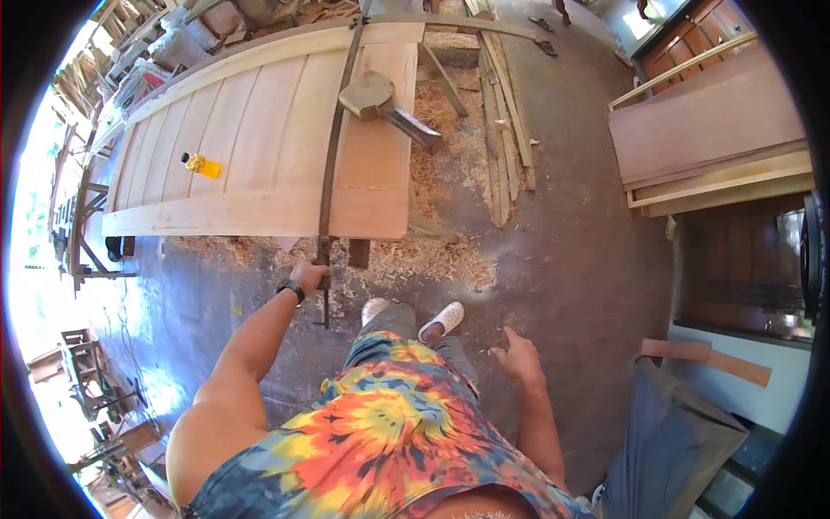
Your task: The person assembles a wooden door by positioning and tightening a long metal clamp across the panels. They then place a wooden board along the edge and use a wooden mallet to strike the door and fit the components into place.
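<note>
A long metal bar clamp (334,147) lies across a wooden door panel (259,121), reaching past its near edge. My left hand (309,277), with a dark watch on the wrist, is closed around the clamp's near end, just off the panel. My right hand (520,356) hangs over the floor at my side, fingers apart and holding nothing. On the panel by the clamp rests a wooden mallet (372,93), its handle jutting past the right edge. Farther left on the panel lies a small bottle of yellow liquid (203,165) with a dark cap.
Wood shavings (415,264) cover the floor under and beside the panel. Long wooden strips (501,130) lie on the floor to its right. Stacked boards (709,130) stand at the far right, above a grey cover (661,432). Machinery (91,376) stands at the left.
</note>
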The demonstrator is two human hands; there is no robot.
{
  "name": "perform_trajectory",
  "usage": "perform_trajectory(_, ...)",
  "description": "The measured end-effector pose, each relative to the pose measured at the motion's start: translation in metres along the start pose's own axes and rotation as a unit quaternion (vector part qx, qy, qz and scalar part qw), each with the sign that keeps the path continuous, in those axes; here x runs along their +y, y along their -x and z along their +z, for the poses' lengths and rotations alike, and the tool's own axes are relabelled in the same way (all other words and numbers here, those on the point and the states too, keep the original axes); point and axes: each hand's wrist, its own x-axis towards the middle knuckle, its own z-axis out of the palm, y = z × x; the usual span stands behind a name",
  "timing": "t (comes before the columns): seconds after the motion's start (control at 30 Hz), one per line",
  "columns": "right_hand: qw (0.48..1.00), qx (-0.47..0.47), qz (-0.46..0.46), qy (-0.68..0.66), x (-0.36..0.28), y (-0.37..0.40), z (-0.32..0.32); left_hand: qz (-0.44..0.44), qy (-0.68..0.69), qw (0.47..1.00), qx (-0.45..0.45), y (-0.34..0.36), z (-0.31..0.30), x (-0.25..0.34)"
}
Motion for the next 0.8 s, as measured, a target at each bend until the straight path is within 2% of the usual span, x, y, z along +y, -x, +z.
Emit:
perform_trajectory(0.07,0.999,0.000,0.042,0.015,0.018,-0.001,-0.031,0.009,0.001,1.000,0.020,-0.005,0.004,-0.007)
perform_trajectory(0.2,0.999,0.015,0.029,0.006,0.020,-0.040,-0.069,0.032,-0.001,0.998,0.050,0.007,0.001,0.010)
perform_trajectory(0.27,0.997,0.053,-0.057,-0.007,0.010,-0.072,-0.075,0.027,0.000,0.998,0.057,0.006,0.000,0.011)
perform_trajectory(0.37,0.989,0.028,-0.129,-0.065,-0.034,-0.108,-0.096,0.035,-0.021,0.997,0.061,-0.002,0.008,-0.004)
perform_trajectory(0.43,0.985,0.013,-0.160,-0.069,-0.055,-0.135,-0.114,0.015,-0.055,0.996,0.075,0.007,0.001,0.014)
perform_trajectory(0.5,0.953,-0.083,-0.284,-0.069,-0.069,-0.166,-0.136,0.004,-0.064,0.994,0.083,0.010,0.001,0.022)
perform_trajectory(0.53,0.953,-0.091,-0.280,-0.070,-0.073,-0.182,-0.149,-0.002,-0.076,0.993,0.093,0.015,-0.002,0.035)
perform_trajectory(0.6,0.952,-0.134,-0.267,0.073,-0.082,-0.221,-0.178,-0.047,-0.110,0.991,0.056,0.017,-0.007,0.052)
perform_trajectory(0.67,0.949,-0.157,-0.250,0.108,-0.094,-0.262,-0.212,-0.069,-0.203,0.968,0.130,0.019,0.000,0.047)
perform_trajectory(0.73,0.944,-0.179,-0.238,0.143,-0.103,-0.306,-0.243,-0.119,-0.207,0.966,0.100,0.019,0.002,0.069)
perform_trajectory(0.8,0.936,-0.170,-0.269,0.150,-0.103,-0.349,-0.269,-0.177,-0.271,0.933,0.159,0.017,0.019,0.069)
